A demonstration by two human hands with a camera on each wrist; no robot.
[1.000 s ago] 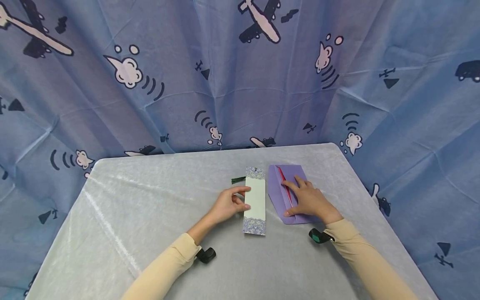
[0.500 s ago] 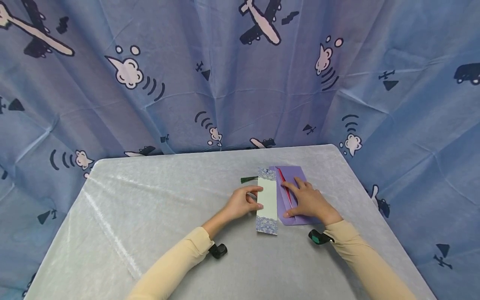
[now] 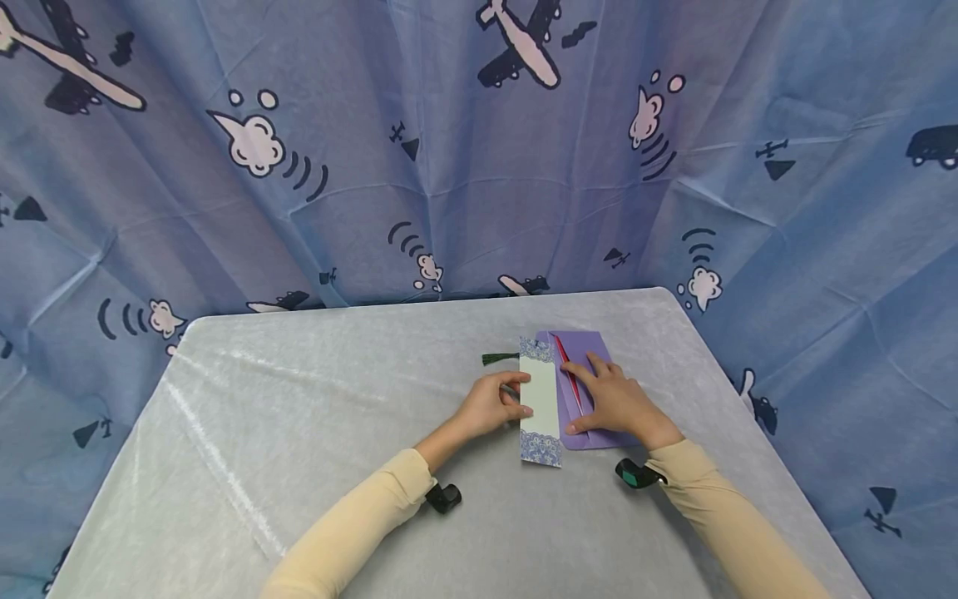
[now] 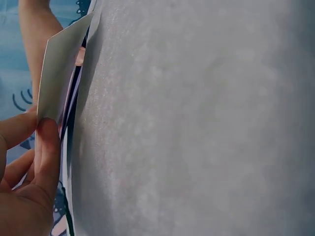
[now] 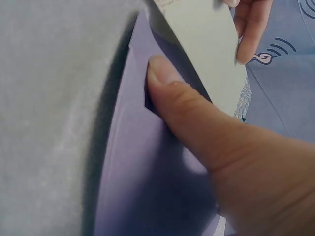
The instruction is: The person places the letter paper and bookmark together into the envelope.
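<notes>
Pinching bookmark (image 3: pixel 543 406), shifted toward three o'clock, nearer open envelope (image 3: pixel 585 344): our left hand (image 3: pixel 486 404). Spread across envelope: our right hand (image 3: pixel 619 402).

Your left hand (image 3: pixel 486 405) pinches the pale bookmark (image 3: pixel 540 395) by its left edge, its green tassel (image 3: pixel 500 358) pointing left. Your right hand (image 3: pixel 617 403) rests, fingers spread, on the purple envelope (image 3: pixel 587 343) beside it. Behind the bench (image 3: pixel 322 399) hangs a blue airplane-print curtain (image 3: pixel 449 108).

Left fingers (image 3: pixel 513 378) curled, right fingers (image 3: pixel 580 371) spread
</notes>
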